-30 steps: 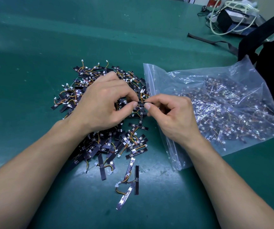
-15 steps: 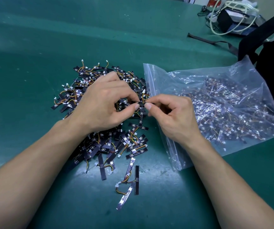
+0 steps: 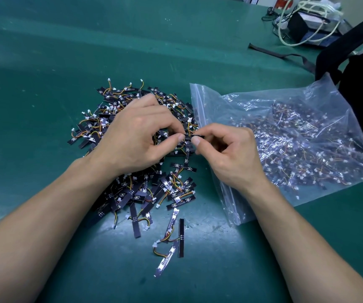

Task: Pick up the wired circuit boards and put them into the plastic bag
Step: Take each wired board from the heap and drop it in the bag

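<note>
1. The left hand and right hand each pinch one end of a single circuit board, just above the pile.
2. Its long axis seems to run left-right.
3. The plastic bag lies just right of it, with its zip edge nearest the right hand

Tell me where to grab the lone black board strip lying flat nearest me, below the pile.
Pinch the black board strip across its narrow width at the near end, coming straight down from above. It lies flat on the green mat, long axis pointing away from you, and its orange wire leaves the left edge mid-length, so the near end looks freest.
</note>
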A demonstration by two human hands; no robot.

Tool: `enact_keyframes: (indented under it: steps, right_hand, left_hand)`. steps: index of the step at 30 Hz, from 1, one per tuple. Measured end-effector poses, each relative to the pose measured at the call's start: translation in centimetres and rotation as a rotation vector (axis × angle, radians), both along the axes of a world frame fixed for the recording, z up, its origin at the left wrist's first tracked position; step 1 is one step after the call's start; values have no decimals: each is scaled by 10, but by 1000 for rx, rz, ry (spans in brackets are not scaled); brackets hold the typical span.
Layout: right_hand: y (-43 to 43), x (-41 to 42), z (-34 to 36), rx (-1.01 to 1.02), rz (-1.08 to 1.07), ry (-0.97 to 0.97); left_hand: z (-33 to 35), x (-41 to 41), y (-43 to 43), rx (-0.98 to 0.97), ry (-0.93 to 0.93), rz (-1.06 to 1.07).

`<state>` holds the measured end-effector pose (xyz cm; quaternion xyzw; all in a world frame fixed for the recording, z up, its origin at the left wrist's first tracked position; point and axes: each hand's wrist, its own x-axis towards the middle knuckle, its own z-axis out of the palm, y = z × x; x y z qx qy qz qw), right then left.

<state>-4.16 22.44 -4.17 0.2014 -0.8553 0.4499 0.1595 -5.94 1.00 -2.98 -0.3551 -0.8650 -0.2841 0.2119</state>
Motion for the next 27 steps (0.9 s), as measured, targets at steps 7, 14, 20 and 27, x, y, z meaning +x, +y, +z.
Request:
enact_keyframes:
  steps: [7, 14, 20, 27]
  right_hand:
    - [0, 1, 0, 2, -13, -12]
    - [-1, 0, 0, 31, -14, 20]
    - [0, 0, 1, 6, -25, 41]
    - [0, 1, 1, -41, -90, 9]
  left_hand:
    - [0, -1, 0, -7, -10, 2]
    - [-1, 0, 0, -10, -8, 13]
    - [1, 0, -1, 2, -6, 24]
    - [0, 1, 1, -14, 5, 64]
